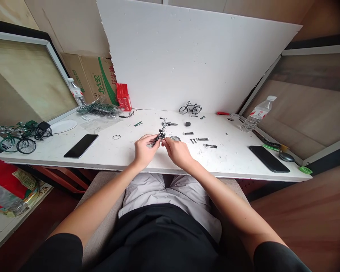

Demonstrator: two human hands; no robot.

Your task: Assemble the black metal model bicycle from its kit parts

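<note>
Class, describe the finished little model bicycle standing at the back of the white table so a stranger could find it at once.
Start at the big white board leaning behind the white table. At its foot stands the model bicycle, black, upright on two wheels. Unlike the loose metal parts lying flat nearby, it is complete.

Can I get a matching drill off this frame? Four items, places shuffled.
Items:
1. finished model bicycle
2. black phone
3. water bottle
4. small black frame part

Places:
A. in the grip of both hands
B. table's right edge, leaning
C. upright near the white backboard
D. flat, left of the hands

Pairs: 1-C, 2-D, 3-B, 4-A
</note>
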